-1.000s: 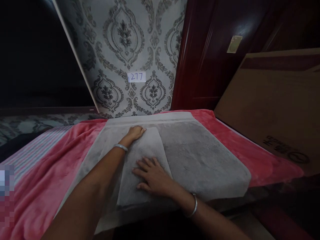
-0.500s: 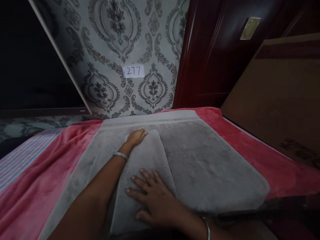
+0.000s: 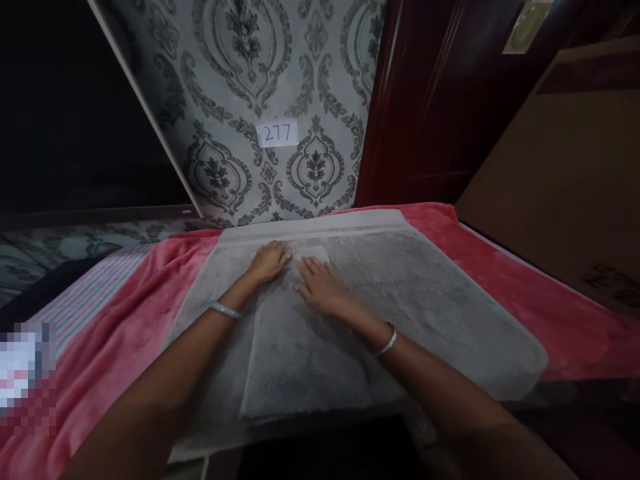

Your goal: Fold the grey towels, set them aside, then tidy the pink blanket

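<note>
A pink plush blanket (image 3: 150,307) lies leftmost, bordering a broad grey plush cloth (image 3: 430,300) on which a narrow grey plush panel (image 3: 305,367) lies flat. The left hand (image 3: 271,260) rests at the panel's far left corner, whether gripping I cannot tell; just beside it, apart, the right hand (image 3: 323,287) lies open, palm down, on the panel's far end. Farther right leans a cardboard box (image 3: 565,173).

right hand (image 3: 323,288): blurred | black screen (image 3: 80,113): cut off left | carton lettering (image 3: 611,277): illegible | lower-left patch (image 3: 30,380): pixelated
</note>
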Tool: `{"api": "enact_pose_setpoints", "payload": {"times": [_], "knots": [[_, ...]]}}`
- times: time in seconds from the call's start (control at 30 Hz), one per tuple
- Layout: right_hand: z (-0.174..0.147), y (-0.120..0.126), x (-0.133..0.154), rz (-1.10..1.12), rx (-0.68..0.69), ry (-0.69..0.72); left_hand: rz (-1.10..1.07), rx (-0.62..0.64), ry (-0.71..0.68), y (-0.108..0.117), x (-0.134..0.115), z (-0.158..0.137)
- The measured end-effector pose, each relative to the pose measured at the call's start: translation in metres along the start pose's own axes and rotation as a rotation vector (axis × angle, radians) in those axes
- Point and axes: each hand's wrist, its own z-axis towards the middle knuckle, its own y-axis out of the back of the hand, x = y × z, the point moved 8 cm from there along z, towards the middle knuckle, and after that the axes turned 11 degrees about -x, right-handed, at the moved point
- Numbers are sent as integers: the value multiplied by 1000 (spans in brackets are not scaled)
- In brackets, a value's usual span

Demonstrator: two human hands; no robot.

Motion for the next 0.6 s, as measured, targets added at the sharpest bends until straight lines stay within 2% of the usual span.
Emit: {"api": "enact_pose_setpoints", "payload": {"times": [0.1,0.27,0.43,0.6], "knots": [[18,-16,-24,-48,-20,-44,-12,44,-17,-13,2,-25],[9,-43,-51,-46,-19,-84,-4,76,-18,-35,8,-41],[10,-49,-64,47,-103,-66,-13,83,-19,-35,10,-42],[14,-45,-105,198,-307,-255,-96,96,13,-28,19,-31]]}}
